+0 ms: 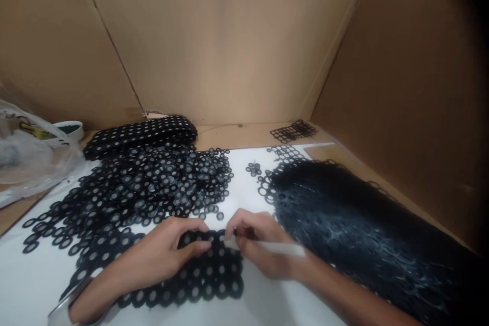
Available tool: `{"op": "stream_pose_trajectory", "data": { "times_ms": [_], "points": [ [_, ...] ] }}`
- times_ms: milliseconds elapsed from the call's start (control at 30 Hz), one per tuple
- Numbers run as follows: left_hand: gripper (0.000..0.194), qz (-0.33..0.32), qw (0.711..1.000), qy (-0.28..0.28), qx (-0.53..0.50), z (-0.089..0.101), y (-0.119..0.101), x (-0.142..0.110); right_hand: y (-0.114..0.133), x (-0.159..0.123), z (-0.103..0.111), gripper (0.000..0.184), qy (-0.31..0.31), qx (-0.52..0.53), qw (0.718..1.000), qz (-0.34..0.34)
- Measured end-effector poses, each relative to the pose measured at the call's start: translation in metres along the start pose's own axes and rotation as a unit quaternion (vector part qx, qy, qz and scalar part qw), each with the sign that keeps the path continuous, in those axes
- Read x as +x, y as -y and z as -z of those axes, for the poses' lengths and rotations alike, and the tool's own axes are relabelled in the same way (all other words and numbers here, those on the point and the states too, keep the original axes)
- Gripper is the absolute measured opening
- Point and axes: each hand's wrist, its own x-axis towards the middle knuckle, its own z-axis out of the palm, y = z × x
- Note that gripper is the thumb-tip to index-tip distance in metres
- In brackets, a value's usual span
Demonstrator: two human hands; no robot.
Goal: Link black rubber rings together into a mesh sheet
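You have modest, soft light here, pooling palest on the back wall (244,61) and dimming across the right wall (405,97). A faint shadow lies on the white sheet (290,300) below your right hand (264,226). Bluish glints streak the dark pile (355,224), whose shaded parts lose detail. Your picture is mildly soft throughout, the bag (34,163) looks smeared, and black vignetting swallows the right edge.

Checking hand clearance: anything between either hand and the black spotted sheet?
Nothing loose visibly stands between them. The left hand lies over the black spotted sheet; the right hand is at its far right corner, with only the white tool it grips reaching in. Loose rings lie beyond.
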Motion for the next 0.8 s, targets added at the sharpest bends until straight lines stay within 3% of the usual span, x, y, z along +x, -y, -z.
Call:
{"op": "stream_pose_trajectory", "data": {
  "times_ms": [233,800],
  "points": [
    [0.028,0.009,1.000,-0.011,-0.013,-0.0060,0.0013,0.0031,-0.0005,0.0017,-0.0038,0.032,0.003,-0.024,0.999,-0.028],
    [0.023,-0.040,0.998,-0.046,-0.030,-0.0079,0.0016,0.0034,-0.0041,0.0024,-0.0044,0.031,-0.004,-0.010,1.000,-0.018]
  ]
}}
